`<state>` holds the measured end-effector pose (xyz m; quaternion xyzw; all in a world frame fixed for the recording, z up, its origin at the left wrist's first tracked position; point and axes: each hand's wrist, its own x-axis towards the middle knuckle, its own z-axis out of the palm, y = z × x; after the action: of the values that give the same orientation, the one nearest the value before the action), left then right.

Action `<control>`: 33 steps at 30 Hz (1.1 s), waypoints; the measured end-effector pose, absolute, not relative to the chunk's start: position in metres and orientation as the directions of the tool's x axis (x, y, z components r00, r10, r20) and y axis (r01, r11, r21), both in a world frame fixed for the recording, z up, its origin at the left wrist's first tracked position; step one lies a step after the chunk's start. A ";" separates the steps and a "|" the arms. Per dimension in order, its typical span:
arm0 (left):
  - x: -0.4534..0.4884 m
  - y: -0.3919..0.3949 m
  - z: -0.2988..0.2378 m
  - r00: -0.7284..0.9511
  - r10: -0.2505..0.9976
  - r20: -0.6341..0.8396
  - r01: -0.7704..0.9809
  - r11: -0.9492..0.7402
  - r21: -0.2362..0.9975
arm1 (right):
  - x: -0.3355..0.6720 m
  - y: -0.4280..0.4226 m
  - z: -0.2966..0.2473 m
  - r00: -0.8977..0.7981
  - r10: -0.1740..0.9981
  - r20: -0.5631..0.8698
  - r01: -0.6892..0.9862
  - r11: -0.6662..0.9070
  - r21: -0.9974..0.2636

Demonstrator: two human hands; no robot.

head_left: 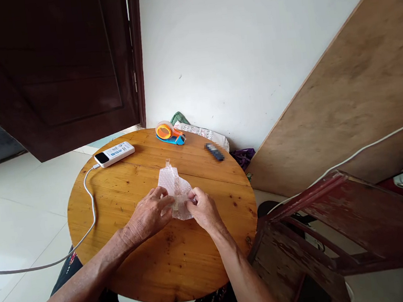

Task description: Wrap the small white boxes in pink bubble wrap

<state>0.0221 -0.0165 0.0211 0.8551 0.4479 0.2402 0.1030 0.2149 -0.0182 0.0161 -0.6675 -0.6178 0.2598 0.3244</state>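
A small bundle of bubble wrap (174, 187), bound with a strip of clear tape, lies in the middle of a round wooden table (133, 254). My left hand (147, 217) grips its left edge with the fingers curled on the wrap. My right hand (203, 208) pinches its right edge with thumb and fingertips. Both forearms reach in from the bottom of the view.
An orange and blue tape dispenser (169, 133) sits at the table's far edge, a small dark object (215, 151) to its right. A white power bank (114, 154) with a white cable (90, 201) lies far left. A worn red wooden chair (336, 233) stands right; a board (352, 82) leans on the wall.
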 end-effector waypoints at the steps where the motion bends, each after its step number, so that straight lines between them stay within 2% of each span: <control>1: 0.023 -0.016 0.021 0.485 0.816 0.314 0.719 -0.576 0.388 | 0.214 -0.018 0.015 0.107 0.992 0.063 0.617 -0.017 -0.787; 5: 0.026 -0.016 0.021 0.486 0.819 0.305 0.724 -0.573 0.383 | 0.205 -0.018 0.016 0.077 0.995 0.070 0.410 0.033 -0.912; 8: 0.028 -0.015 0.023 0.495 0.824 0.277 0.725 -0.567 0.391 | 0.195 -0.019 0.018 0.063 0.991 0.121 0.362 0.090 -0.928; 14: 0.025 -0.013 0.022 0.499 0.824 0.269 0.664 -0.563 0.492 | 0.186 -0.021 0.017 0.062 0.980 0.189 0.408 0.148 -0.901; 20: 0.028 -0.013 0.022 0.407 0.872 0.272 0.638 -0.484 0.599 | 0.194 -0.022 0.024 -0.072 0.993 0.090 0.474 0.114 -0.873; 27: 0.023 -0.010 0.019 0.384 0.881 0.277 0.540 -0.458 0.707 | 0.201 -0.022 0.030 -0.242 0.969 0.041 0.532 0.168 -0.830; 33: 0.029 -0.014 0.025 0.264 0.947 0.185 0.552 -0.305 0.776 | 0.192 -0.028 0.035 -0.285 0.957 0.061 0.708 0.253 -0.660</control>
<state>0.0292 -0.0143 0.0247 0.7370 0.5083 0.3310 0.2983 0.1921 -0.0277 0.0355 -0.5502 -0.7562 0.2659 0.2341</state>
